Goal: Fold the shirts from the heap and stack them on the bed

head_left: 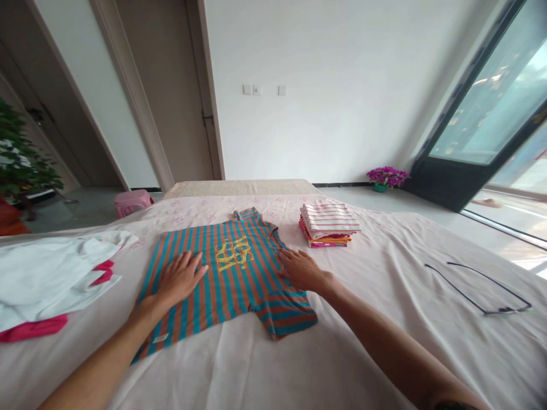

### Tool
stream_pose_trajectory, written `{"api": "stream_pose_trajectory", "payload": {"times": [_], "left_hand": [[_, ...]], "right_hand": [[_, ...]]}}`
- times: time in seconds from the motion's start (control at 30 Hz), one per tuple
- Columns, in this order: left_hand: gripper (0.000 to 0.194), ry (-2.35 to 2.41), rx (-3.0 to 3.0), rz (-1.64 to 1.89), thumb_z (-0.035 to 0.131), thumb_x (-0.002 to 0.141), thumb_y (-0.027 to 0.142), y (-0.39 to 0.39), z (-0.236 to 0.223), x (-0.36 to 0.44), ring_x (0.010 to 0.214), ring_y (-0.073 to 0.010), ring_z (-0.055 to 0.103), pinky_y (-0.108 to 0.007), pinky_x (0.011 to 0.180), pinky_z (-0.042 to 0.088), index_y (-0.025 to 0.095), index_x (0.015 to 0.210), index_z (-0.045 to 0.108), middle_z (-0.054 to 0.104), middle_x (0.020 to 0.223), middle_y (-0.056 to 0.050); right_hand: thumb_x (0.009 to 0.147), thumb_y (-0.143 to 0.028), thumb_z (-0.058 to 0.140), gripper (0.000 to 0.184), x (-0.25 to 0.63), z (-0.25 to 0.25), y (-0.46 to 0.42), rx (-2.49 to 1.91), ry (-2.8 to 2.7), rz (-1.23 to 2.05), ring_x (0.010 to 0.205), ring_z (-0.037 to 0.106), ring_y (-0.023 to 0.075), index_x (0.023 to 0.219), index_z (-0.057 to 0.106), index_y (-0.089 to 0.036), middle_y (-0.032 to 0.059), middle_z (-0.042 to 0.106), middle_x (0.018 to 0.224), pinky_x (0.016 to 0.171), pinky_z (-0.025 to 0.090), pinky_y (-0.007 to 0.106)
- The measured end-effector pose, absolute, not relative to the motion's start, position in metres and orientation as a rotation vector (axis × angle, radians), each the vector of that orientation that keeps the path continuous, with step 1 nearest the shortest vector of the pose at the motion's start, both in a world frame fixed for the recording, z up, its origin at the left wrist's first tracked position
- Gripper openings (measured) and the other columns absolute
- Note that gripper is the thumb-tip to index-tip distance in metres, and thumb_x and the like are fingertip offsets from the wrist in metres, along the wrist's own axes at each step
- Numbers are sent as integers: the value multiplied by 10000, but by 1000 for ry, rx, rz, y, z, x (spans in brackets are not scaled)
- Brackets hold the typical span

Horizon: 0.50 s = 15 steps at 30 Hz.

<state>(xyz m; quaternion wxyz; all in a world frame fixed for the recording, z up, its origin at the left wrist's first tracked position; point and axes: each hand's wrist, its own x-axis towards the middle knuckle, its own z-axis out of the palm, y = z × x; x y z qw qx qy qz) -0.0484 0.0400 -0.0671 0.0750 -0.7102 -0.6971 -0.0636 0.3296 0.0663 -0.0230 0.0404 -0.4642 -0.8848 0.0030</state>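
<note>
A short-sleeved T-shirt [213,296] with teal and brown stripes and yellow lettering lies spread out on the pale bed sheet [363,353]. Its neckline points to the right and its hem to the left. My left hand [182,276] rests flat on the lower part of the shirt, fingers stretched out. On the shoulder area beside the neckline lies my right hand [301,269], also flat with its fingers extended. Neither hand grips the cloth.
Beyond my right hand stands a stack of folded clothes [331,222], a red-striped white one on top. White and red garments [55,273] lie loosely heaped at the left. Eyeglasses [504,310] rest on the sheet at the right. A pink stool [133,202] stands past the bed.
</note>
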Motion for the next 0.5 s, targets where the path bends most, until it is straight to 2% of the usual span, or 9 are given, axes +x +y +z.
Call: {"api": "stream_pose_trajectory", "payload": {"times": [0.07,0.13,0.2,0.3,0.4,0.5], "left_hand": [[616,-2118,-1995,-139,329,962,493,42,-71,-70,1414,-338,370,-481,1149,239,167,1472,446,415,1529,-177],[621,-2138,-1918,-110,327,960,503,44,-74,-80,1407,-345,378,-489,1149,226,184,1481,437,420,1528,-170],[616,-2158,-1895,-100,328,959,517,45,-78,-81,1411,-345,373,-496,1148,219,218,1488,429,415,1537,-150],[608,-2159,-1902,-102,331,962,521,47,-80,-79,1420,-329,362,-489,1153,212,241,1495,417,411,1545,-131],[604,-2142,-1901,-102,334,965,516,46,-80,-80,1426,-318,352,-477,1159,205,240,1496,415,416,1543,-119],[601,-2126,-1909,-115,349,964,517,45,-78,-81,1431,-318,344,-475,1163,199,243,1494,418,409,1547,-119]], "right_hand": [[961,-356,470,367,323,-5,83,-1581,-2699,61,1147,619,345,1184,682,-156,195,679,1195,975,445,469],[980,-342,416,366,308,9,105,-1668,-2638,66,1089,646,332,1090,718,-167,185,712,1085,944,455,437],[992,-352,397,384,286,14,130,-1551,-2593,27,1221,568,313,1196,672,-177,170,661,1231,1017,410,411],[1001,-392,391,490,252,2,166,-1410,-2552,13,1415,354,283,1425,484,-164,148,466,1486,1139,280,405],[1011,-453,349,578,231,-23,195,-1431,-2596,83,1457,276,279,1512,354,-165,139,361,1562,1171,206,455],[1009,-532,293,648,232,-45,217,-1536,-2618,132,1491,195,262,1548,284,-172,119,248,1616,1190,146,457]]}}
